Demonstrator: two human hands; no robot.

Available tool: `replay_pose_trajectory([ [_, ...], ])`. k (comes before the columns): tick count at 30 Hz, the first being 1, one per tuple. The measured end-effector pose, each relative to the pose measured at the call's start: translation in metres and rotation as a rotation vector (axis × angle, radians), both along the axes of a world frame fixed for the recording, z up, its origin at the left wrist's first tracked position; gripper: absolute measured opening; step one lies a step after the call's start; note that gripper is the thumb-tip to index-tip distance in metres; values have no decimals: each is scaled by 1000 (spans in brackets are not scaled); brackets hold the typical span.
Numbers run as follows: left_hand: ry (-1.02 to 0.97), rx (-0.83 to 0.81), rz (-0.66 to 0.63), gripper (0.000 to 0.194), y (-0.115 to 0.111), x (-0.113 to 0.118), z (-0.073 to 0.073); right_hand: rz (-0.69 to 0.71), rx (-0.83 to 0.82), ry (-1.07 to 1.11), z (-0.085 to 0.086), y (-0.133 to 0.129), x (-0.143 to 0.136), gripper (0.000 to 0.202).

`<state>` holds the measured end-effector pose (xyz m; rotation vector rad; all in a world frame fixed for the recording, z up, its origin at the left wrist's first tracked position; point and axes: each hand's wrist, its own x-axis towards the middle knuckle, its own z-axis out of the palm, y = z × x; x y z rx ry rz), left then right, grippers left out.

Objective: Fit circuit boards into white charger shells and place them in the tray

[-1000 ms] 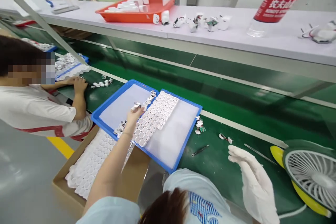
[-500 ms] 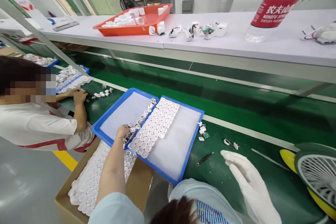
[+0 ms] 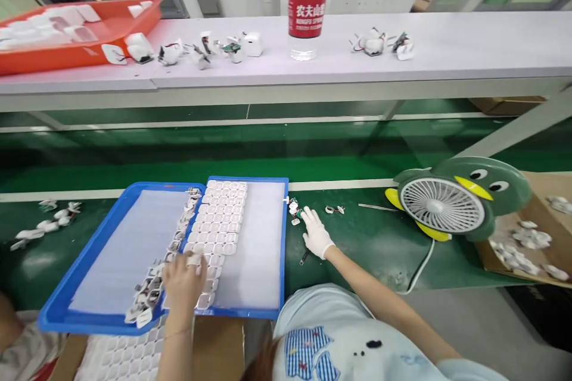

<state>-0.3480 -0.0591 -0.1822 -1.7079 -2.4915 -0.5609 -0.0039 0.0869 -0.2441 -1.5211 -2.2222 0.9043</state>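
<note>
Many square white plastic housings (image 3: 217,228) in blue plastic tray (image 3: 263,238)
Our bare left grip (image 3: 182,280) curls there, white-gloved right grip (image 3: 317,235) by wired white parts (image 3: 293,207); holds we cannot tell. Likely light, stiff: pinch sides.

- Bare left hand (image 3: 182,280) is at white plastic cups (image 3: 218,214) in a blue tray (image 3: 263,238).
- Gloved right hand (image 3: 317,237) is at small wired parts (image 3: 294,207).
- Penguin-shaped fan (image 3: 447,205) stands on green table (image 3: 357,256).
- Water bottle (image 3: 307,12) stands on white shelf (image 3: 482,41).
</note>
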Motion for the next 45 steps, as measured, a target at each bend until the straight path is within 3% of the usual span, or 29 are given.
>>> replay_pose_trajectory([
  [4, 50, -57, -35, 33, 2, 28, -26, 9, 17, 4, 1, 10, -8, 44],
  [7, 47, -73, -15, 34, 6, 36, -35, -33, 53, 41, 10, 20, -1, 38],
  [10, -3, -80, -23, 31, 11, 35, -35, -161, 40, 100, 19, 37, 14, 39],
  [15, -175, -52, -79, 23, 18, 41, -25, -358, -141, 321, 29, 57, 51, 33],
  [19, -378, 59, -55, 22, 30, 54, -8, -418, -268, 649, 42, 48, 65, 30],
  [23, -707, 154, -30, 32, 49, 81, 18, -386, -360, 1037, 71, 25, 64, 39],
  [27, -1017, 134, -149, 40, 65, 131, 55, -370, -396, 1334, 114, 6, 61, 29],
  [30, -1287, 99, -320, 52, 71, 172, 88, -388, -409, 1443, 140, 2, 67, 21],
  [33, -1244, 65, -503, 47, 74, 203, 113, -450, -395, 1493, 151, 2, 82, 32],
  [36, -1095, 13, -641, 44, 76, 219, 126, -550, -353, 1522, 151, -1, 103, 53],
  [40, -991, 26, -746, 48, 76, 229, 129, -681, -290, 1552, 142, -8, 132, 40],
  [45, -889, 25, -780, 45, 74, 237, 129, -784, -209, 1554, 131, -17, 155, 27],
])
